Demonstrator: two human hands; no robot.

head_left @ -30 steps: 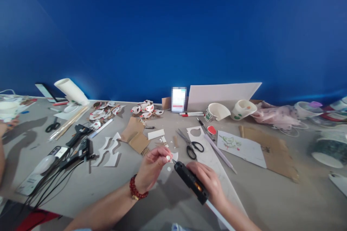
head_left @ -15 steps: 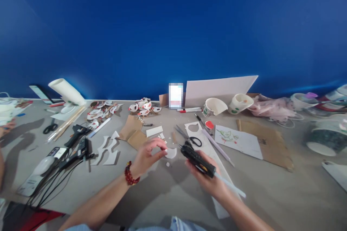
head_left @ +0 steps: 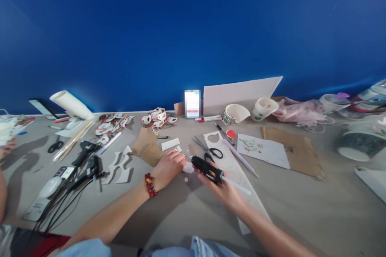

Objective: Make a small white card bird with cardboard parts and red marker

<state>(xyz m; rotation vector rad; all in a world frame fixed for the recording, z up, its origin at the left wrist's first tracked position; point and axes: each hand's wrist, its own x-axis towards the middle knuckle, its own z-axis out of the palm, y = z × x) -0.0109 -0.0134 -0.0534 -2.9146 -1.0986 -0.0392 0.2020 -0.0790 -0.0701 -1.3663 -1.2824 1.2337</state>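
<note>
My right hand (head_left: 221, 190) is wrapped round a black hot glue gun (head_left: 208, 169). A pale glue stick (head_left: 238, 185) sticks out of its back end, and its nozzle points left towards my other hand. My left hand (head_left: 169, 168), with a red bead bracelet at the wrist, rests palm down with fingers curled in. What its fingertips pinch, if anything, is hidden. Beside them lies a white curved paper piece (head_left: 189, 167), partly behind the glue gun hand. A small white disc (head_left: 186, 179) sits on the table just below that piece.
Scissors (head_left: 215, 152) lie on a long white cut sheet (head_left: 241, 192). Several small white-and-red paper birds (head_left: 158, 117) stand at the back. Other glue guns (head_left: 86, 168) with trailing cables lie left. Cut paper cups (head_left: 235, 114), a drawing (head_left: 262, 150) and cardboard (head_left: 304, 160) are right. Another person's hand (head_left: 7, 146) is far left.
My left hand has turned from an open-looking pinch to knuckles up, with fingers curled down. My right hand has brought the glue gun left, closer to it. The view has shifted slightly.
</note>
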